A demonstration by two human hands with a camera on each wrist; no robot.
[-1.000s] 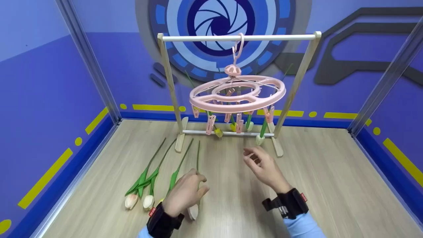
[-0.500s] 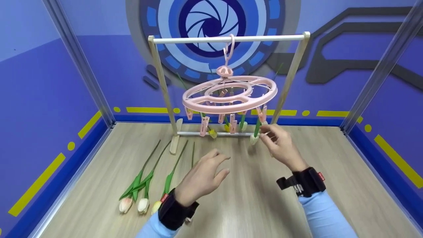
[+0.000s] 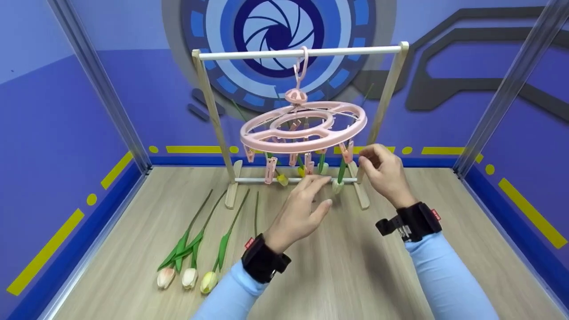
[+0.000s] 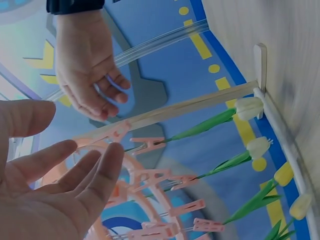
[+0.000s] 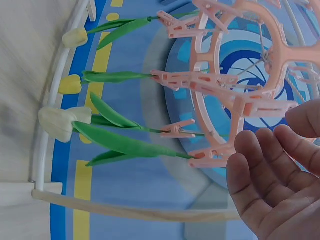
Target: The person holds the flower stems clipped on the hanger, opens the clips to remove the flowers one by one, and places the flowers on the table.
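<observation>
A round pink clip hanger hangs by its hook from a wooden frame's top rod. Several artificial tulips hang head down from its clips, including a white tulip at the right and a yellow tulip. My left hand is raised in front of the hanger, fingers extended and holding nothing. Beside the right-hand clip my right hand is lifted, fingers loosely bent around nothing. In the right wrist view, the right hand appears close to the hanger; contact cannot be told.
On the table at left lie a pinkish tulip, a white tulip and a yellowish tulip. Another stem runs behind my left arm, which hides its flower. The wooden frame stands before the blue back wall.
My left hand has left the tulips on the table and moved up and right towards the hanger. My right hand has risen beside the right clip. The head view has shifted slightly.
</observation>
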